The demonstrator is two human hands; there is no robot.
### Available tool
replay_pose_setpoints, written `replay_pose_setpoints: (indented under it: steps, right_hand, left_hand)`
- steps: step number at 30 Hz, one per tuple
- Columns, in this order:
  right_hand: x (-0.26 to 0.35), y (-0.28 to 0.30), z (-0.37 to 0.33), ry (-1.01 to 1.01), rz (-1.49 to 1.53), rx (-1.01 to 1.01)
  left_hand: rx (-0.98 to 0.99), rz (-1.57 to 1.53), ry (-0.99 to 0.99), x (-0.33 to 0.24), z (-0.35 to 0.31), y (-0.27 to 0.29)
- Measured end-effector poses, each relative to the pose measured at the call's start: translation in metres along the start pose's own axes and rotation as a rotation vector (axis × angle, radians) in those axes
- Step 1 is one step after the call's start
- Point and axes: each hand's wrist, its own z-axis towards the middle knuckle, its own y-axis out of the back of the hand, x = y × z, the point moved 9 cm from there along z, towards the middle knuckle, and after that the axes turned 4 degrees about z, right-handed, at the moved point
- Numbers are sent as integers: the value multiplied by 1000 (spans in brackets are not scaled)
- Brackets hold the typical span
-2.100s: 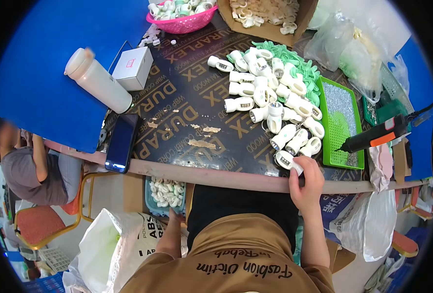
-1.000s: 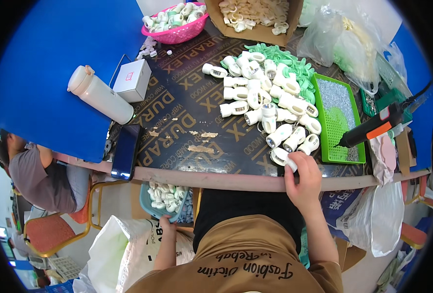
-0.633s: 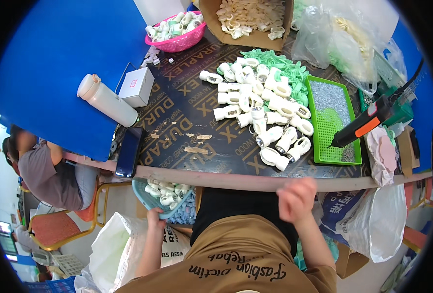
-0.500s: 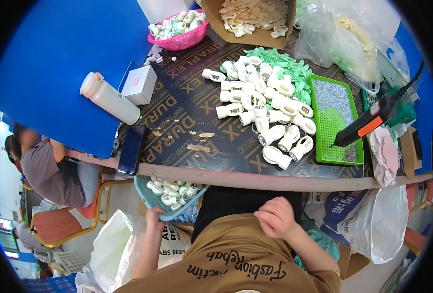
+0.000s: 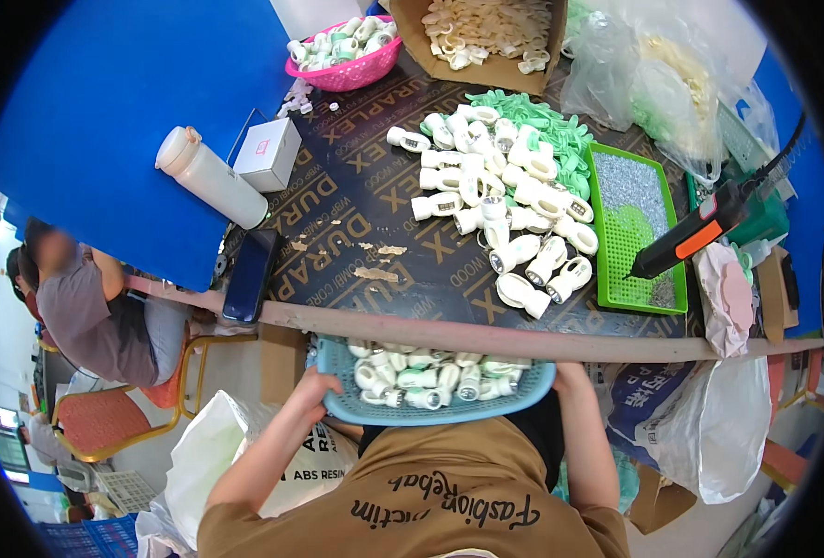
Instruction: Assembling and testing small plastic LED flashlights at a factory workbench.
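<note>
A light-blue plastic basket (image 5: 421,415) is held level at the table's front edge, right before my body. Inside it lie many small white flashlights (image 5: 423,398), a few with green parts. My left hand (image 5: 310,391) is closed on the basket's left end. At its right end, my right hand (image 5: 572,376) grips the rim, its fingers partly hidden under the table edge. On the table beyond, a heap of white flashlights (image 5: 472,191) with loop handles lies against a pile of green plastic pieces (image 5: 560,139).
A green tray (image 5: 607,299) of small metal parts sits right, under an electric screwdriver (image 5: 695,234). A pink basket (image 5: 347,76), cardboard box (image 5: 551,70), white bottle (image 5: 209,177), small white box (image 5: 268,158) and phone (image 5: 250,277) stand around. A person (image 5: 105,307) sits at left.
The blue basket has come from the lower left to the middle, in front of my body. My right hand has moved from over my lap to its right end; both hands now hold it.
</note>
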Motion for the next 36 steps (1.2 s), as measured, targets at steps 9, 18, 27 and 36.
replay_pose_setpoints:
  steps: [9, 18, 27, 36]
  right_hand:
    - [78, 48, -169, 281, 137, -350]
    - [81, 112, -367, 377, 49, -691]
    - [128, 118, -438, 564, -435, -983]
    - [174, 6, -312, 558, -528, -563]
  left_hand:
    - [464, 399, 84, -14, -16, -163]
    - [1031, 502, 123, 34, -108, -314]
    - [1181, 825, -406, -35, -184, -318]
    - [774, 431, -778, -182, -182, -211]
